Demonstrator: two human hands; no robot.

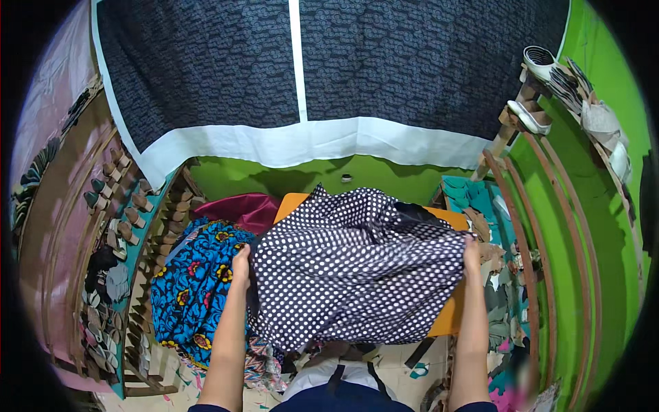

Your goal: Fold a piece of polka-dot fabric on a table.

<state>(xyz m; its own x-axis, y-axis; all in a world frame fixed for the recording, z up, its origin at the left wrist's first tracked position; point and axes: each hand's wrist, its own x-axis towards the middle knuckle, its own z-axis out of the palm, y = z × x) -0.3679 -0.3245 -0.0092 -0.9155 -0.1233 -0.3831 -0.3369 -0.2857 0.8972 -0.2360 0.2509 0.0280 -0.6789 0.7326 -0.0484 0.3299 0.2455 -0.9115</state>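
A black fabric with white polka dots (350,268) is spread wide between my two hands, over an orange tabletop (449,316). Its upper part lies bunched in folds, and its lower edge hangs over the near side of the table. My left hand (241,266) grips the fabric's left edge, beside a blue floral cloth (195,288). At the right edge, my right hand (471,255) pinches the same fabric near its upper corner. The fabric partly hides the fingers of both hands.
Behind the table hangs a dark patterned cloth with white borders (302,141). A maroon cloth (247,211) lies at the back left. Racks of wooden shoe lasts (129,230) stand on the left. Wooden rails (522,261) and scrap pieces (501,309) are on the right.
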